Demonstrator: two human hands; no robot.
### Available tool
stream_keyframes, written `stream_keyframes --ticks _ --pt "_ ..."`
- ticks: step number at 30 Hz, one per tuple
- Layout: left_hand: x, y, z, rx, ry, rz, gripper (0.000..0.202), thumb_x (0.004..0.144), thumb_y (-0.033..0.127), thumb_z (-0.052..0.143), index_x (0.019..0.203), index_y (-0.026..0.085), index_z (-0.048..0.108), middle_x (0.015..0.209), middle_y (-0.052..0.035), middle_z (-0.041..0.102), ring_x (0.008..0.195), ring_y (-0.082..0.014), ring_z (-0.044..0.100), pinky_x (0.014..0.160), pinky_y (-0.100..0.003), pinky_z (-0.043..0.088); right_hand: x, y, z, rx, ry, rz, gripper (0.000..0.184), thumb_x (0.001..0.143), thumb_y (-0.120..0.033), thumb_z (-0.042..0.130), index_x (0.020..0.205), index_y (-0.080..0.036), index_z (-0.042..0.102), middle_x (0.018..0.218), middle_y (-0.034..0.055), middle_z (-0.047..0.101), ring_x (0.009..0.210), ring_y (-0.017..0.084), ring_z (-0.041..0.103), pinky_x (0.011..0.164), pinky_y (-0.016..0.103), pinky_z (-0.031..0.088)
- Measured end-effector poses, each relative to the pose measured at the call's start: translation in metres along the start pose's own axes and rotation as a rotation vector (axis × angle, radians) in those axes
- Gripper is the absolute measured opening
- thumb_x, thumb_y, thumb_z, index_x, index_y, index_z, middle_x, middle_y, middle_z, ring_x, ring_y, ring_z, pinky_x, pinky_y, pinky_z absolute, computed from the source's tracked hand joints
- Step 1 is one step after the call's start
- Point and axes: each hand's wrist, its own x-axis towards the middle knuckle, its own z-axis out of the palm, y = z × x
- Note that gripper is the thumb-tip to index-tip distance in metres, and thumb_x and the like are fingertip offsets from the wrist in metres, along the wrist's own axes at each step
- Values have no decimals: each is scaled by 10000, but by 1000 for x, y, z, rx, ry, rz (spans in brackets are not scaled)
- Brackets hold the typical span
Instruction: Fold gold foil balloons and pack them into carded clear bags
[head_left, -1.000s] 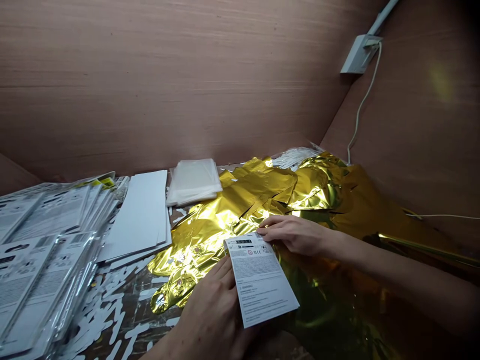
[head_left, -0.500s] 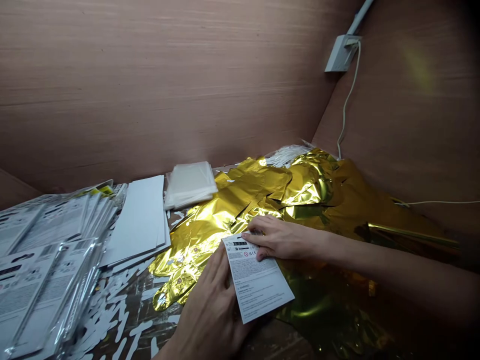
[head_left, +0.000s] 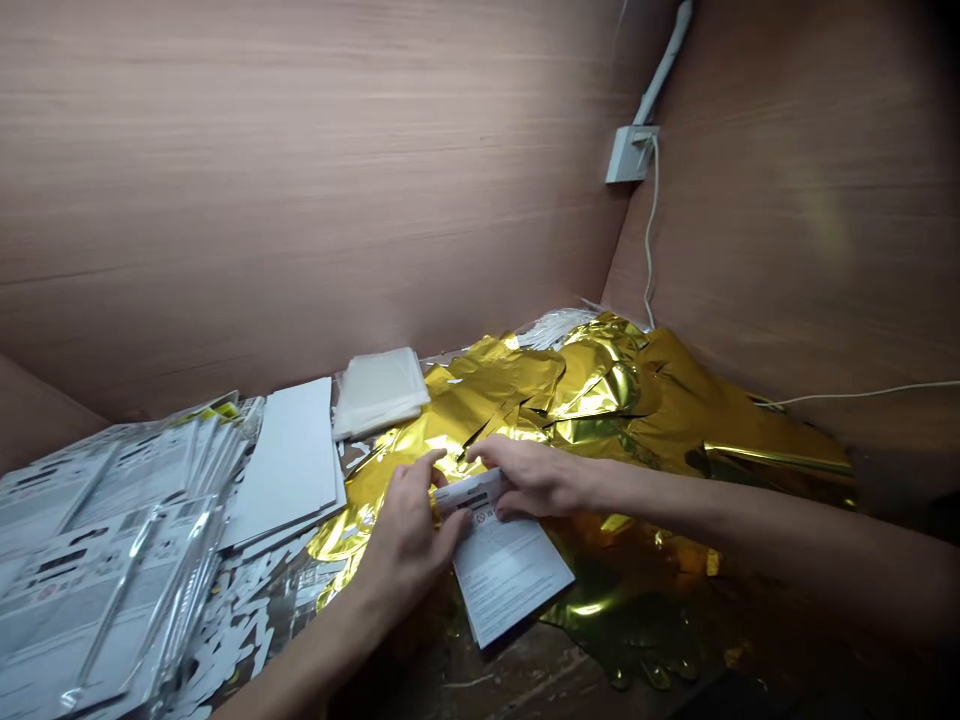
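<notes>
A white printed card (head_left: 506, 572) lies on crumpled gold foil balloons (head_left: 600, 400) near the middle of the bench. My left hand (head_left: 409, 535) grips the card's upper left corner, fingers curled on it and thumb toward the foil. My right hand (head_left: 529, 475) pinches the card's top edge, where a strip appears bent over. Both hands meet at the card's top.
White blank cards (head_left: 292, 465) and a stack of clear plastic bags (head_left: 379, 390) lie at the left centre. Packed sleeves (head_left: 97, 540) pile up at far left. White paper scraps (head_left: 240, 620) litter the bench. A wall socket (head_left: 628, 153) with a white cable (head_left: 649, 250) sits in the corner.
My left hand slid up from under the card to its top left corner. My right hand closed onto the card's top edge. The view shifted to the right and up.
</notes>
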Motion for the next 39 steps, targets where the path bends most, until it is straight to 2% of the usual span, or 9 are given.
stream_keyframes --ticks 3,5,8,12,16,21,25,34,39 --pt "7 -1 -16 -460 -151 -182 247 844 349 755 990 150 770 774 -39 709 690 -206 631 658 -333 527 16 -8 -16 355 106 99 527 695 -134 877 1168 -184 649 888 -4 685 770 158 622 700 278 494" --pt "9 -2 -24 -823 -145 -288 256 816 384 810 800 131 778 728 -46 715 681 -197 647 671 -319 544 28 -14 -30 584 214 95 479 716 -182 873 1146 -186 663 888 -6 697 794 157 651 711 273 515" --pt "10 -4 -29 -1089 81 -342 318 770 399 869 888 114 794 830 -72 767 796 -224 706 799 -356 589 41 -20 -48 798 185 60 414 795 -259 832 1164 -164 670 998 45 728 904 180 690 799 305 562" --pt "14 -9 -28 -1208 353 -395 405 722 426 907 933 109 770 850 -84 785 818 -232 738 822 -383 620 42 -22 -42 916 9 216 407 764 -381 872 1031 -108 732 991 106 751 857 207 713 746 322 595" --pt "20 -12 -32 -1331 502 -452 330 751 335 898 949 116 751 913 -112 798 870 -242 762 842 -399 641 51 -26 -19 1007 265 293 455 808 -525 807 915 -92 718 884 118 740 817 212 712 747 338 601" --pt "28 -16 -59 -1384 531 -424 201 849 249 809 978 102 758 1008 -146 800 924 -236 772 863 -372 646 84 -34 -23 571 410 265 465 939 -572 621 724 -161 591 636 27 585 509 144 546 429 263 412" --pt "33 -18 -91 -1322 525 -349 292 792 312 862 942 74 781 932 -153 804 878 -262 779 800 -369 655 97 -35 -35 411 463 125 470 991 -564 528 705 -191 524 646 7 510 540 129 460 455 258 339" --pt "33 -16 -96 -1127 645 -224 381 723 419 903 922 111 801 836 -91 803 803 -239 765 758 -345 626 91 -50 -33 860 229 146 525 913 -623 638 693 -148 601 536 16 558 392 105 503 338 215 389" --pt "32 -16 -114 -1026 507 -228 260 760 335 835 871 101 811 810 -113 795 704 -224 744 683 -330 603 89 -43 -42 801 128 79 536 948 -594 623 656 -145 606 485 7 540 358 83 477 308 182 369"
